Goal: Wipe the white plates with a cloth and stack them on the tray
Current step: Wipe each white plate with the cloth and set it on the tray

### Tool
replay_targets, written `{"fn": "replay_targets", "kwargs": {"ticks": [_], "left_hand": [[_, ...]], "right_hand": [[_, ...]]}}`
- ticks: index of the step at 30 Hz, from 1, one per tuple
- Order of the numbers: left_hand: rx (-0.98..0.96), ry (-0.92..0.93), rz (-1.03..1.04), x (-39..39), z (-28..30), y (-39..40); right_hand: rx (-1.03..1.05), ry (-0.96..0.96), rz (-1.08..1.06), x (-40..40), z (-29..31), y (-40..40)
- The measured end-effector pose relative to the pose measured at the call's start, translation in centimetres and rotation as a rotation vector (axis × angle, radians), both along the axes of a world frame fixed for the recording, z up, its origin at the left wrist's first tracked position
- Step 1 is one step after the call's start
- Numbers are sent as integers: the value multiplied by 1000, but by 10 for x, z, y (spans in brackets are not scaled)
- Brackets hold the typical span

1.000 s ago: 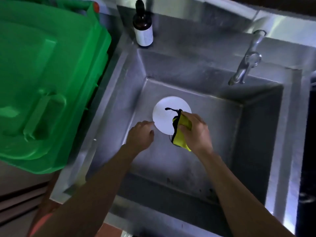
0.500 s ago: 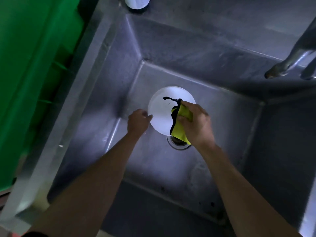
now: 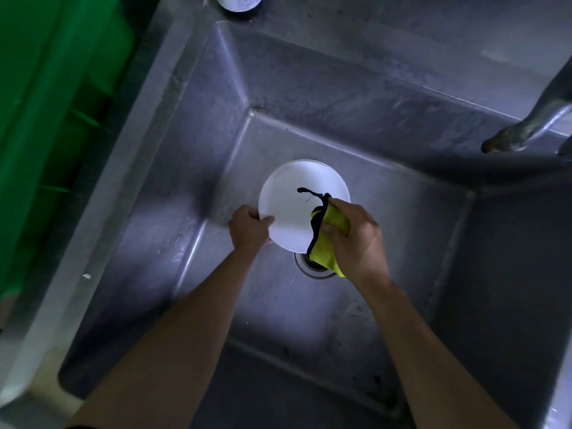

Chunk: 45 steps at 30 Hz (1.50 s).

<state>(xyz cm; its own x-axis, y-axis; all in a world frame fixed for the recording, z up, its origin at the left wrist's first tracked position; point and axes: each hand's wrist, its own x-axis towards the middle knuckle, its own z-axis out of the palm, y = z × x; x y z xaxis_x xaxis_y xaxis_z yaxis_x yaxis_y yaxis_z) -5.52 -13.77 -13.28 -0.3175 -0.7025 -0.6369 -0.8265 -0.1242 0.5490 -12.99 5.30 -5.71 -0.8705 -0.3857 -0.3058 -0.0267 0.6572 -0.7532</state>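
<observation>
A round white plate [image 3: 294,205] is held low inside a deep steel sink [image 3: 356,125], above its floor. My left hand [image 3: 249,227] grips the plate's left rim, thumb on top. My right hand [image 3: 356,239] is closed on a yellow cloth with a dark edge [image 3: 326,239], which presses against the plate's right side. A dark strip of the cloth's trim lies across the plate's face. No tray is in view.
The sink's drain [image 3: 314,267] sits just under the plate and cloth. A tap spout [image 3: 523,131] juts in at the right. A green bin [image 3: 46,103] stands left of the sink. A dark bottle [image 3: 240,3] sits on the back ledge.
My left hand went from resting beside the plate to gripping its left rim, and the plate's near edge has lifted. The camera has moved closer into the sink.
</observation>
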Motion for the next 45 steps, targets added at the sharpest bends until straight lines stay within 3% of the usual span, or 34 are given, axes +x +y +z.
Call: {"fn": "replay_targets", "kwargs": {"ticks": [14, 24, 29, 35, 45], "left_hand": [[162, -47, 207, 22, 10, 5], [362, 53, 363, 35, 33, 11], [521, 189, 400, 41, 51, 17], [654, 285, 360, 46, 78, 22], [651, 314, 179, 68, 148, 24]], "right_hand": [[-18, -21, -23, 21, 16, 12], [1, -9, -37, 40, 32, 19], [7, -20, -47, 48, 42, 23], [15, -19, -61, 58, 63, 26], [-6, -34, -99, 79, 122, 44]]}}
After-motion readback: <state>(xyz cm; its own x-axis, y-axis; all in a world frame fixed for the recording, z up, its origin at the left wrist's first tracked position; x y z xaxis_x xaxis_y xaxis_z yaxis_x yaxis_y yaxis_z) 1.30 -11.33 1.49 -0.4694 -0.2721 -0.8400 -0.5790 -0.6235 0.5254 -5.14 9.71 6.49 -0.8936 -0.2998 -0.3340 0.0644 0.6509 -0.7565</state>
